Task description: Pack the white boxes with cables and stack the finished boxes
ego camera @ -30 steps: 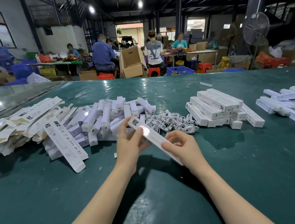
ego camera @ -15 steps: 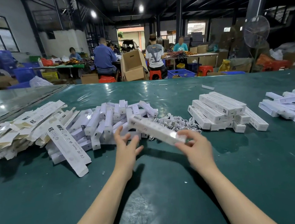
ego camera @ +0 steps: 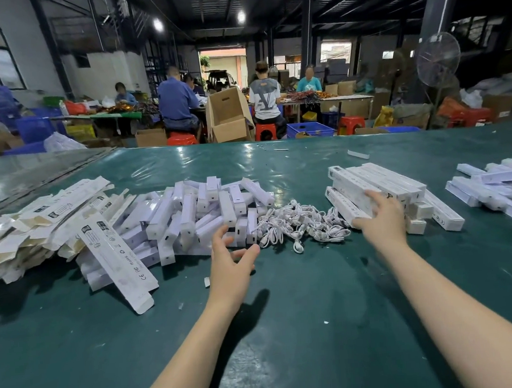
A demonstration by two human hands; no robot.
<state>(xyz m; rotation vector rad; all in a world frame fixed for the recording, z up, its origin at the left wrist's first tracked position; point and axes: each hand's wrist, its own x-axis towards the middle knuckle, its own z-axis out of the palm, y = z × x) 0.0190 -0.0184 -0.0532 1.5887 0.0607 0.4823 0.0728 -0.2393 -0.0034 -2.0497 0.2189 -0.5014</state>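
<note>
Dark green glossy counter (ego camera: 332, 279). Along its left edge, a heap of flattened white card sleeves (ego camera: 36, 223). Next towards the middle, a loose pile of short white boxes (ego camera: 189, 217). At the centre, touching that pile, a tangle of coiled white cables (ego camera: 299, 221). Right of centre, a stack of long closed white boxes (ego camera: 379, 184); at the right edge, a scattered heap of white boxes (ego camera: 499, 187). One small white strip (ego camera: 358, 154) lies near the far edge; white paper scraps (ego camera: 326, 322) dot the near half.

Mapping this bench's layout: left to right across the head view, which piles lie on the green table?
Unfolded white cardboard sleeves → heap of short white boxes → tangle of white cables → neat stack of long white boxes → loose scattered white boxes.
</note>
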